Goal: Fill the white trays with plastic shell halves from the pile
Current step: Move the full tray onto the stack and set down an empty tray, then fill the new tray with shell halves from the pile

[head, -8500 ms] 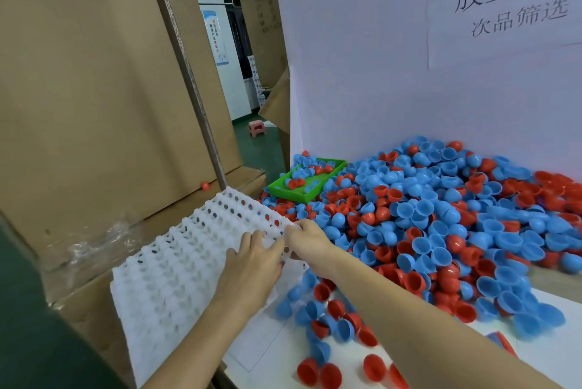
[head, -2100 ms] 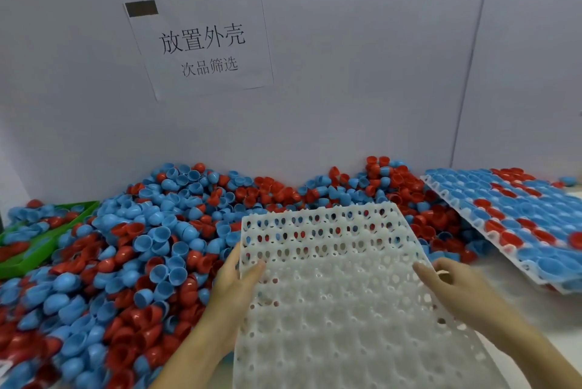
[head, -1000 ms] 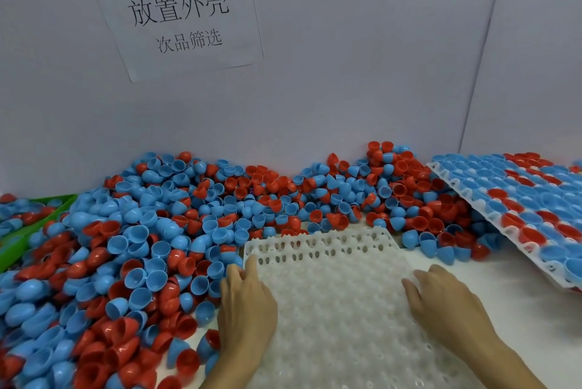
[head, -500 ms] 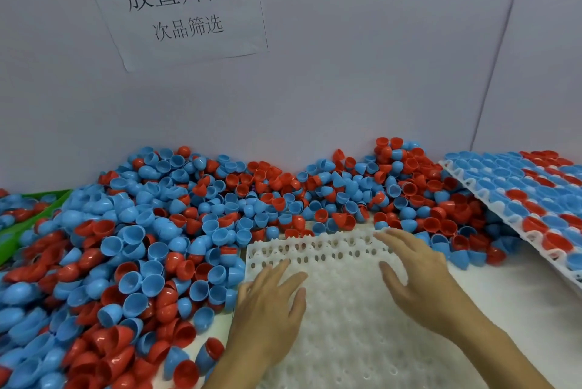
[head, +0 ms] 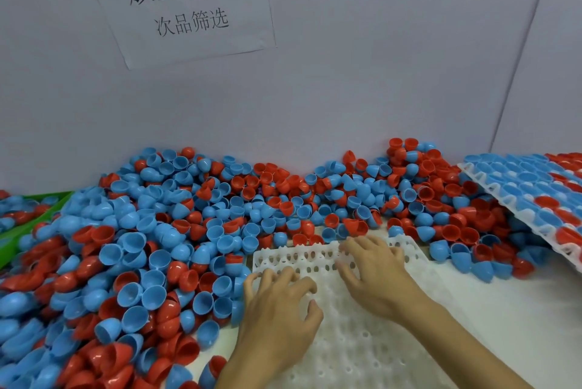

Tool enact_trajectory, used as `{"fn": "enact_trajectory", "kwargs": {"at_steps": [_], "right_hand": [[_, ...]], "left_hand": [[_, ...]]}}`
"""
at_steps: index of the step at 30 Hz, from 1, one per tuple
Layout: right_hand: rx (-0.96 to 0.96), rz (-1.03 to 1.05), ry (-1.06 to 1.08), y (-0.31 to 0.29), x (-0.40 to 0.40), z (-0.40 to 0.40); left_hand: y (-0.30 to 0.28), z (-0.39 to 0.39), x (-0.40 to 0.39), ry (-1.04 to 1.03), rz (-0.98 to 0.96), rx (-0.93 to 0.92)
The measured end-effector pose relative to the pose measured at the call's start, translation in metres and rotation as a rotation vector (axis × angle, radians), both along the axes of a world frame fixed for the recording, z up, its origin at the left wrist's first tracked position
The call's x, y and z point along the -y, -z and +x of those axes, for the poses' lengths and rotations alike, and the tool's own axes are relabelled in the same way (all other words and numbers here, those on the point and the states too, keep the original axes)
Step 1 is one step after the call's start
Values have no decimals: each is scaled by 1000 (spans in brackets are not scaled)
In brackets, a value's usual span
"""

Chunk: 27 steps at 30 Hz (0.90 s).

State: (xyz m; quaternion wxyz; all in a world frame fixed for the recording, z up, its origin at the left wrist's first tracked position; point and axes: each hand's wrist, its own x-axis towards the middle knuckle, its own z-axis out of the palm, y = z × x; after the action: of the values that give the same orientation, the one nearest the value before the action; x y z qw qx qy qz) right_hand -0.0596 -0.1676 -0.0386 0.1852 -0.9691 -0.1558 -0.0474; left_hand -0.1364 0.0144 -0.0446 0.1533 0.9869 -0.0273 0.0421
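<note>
So your tray (head: pixel 371 347) at lower centre has no shells (head: pixel 176 231); both hands (head: pixel 277 319) (head: pixel 378 275) lie on it, fingers loose; the tray (head: pixel 535 196) at right looks full.

An unfilled tray (head: pixel 362 351) lies flat on the bench (head: pixel 516 322), nearest the viewer at centre. Both hands rest on its far half: left hand (head: pixel 277 316) toward the tray's left edge, right hand (head: pixel 374 272) further back and to the right. The pile of shell halves (head: pixel 163 231) lies left of and behind the tray, reaching the back wall (head: pixel 362 73). A filled tray (head: pixel 532 196) sits at far right, propped on the pile's edge. A paper notice (head: pixel 182 1) hangs on the wall above the pile. A bin (head: pixel 19 231) lies at far left, partly buried.
</note>
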Motion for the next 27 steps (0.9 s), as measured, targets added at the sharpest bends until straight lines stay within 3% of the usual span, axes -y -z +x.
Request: {"fn": "enact_trajectory", "kwargs": {"at_steps": [7,11,14,16,20,22,27], "right_hand": [[148,63,99,3,-24,18],[175,78,116,10,-22,19],[172,94,111,12,-22,20],[172,105,108,11,-22,20],[178,129,109,11,-21,21],[182,143,106,13,-20,21],[189,167,99,16,-19,24]], "left_hand": [[3,1,-3,5,-129,54],[-11,11,-17,-61,-170,273],[-38,49,-37,-127,-60,404],[-59,85,-48,-192,57,283],[-72,145,-59,-180,110,-281],[-66,163,-59,-142,168,-466],[-47,177,-32,-168,293,-548]]}}
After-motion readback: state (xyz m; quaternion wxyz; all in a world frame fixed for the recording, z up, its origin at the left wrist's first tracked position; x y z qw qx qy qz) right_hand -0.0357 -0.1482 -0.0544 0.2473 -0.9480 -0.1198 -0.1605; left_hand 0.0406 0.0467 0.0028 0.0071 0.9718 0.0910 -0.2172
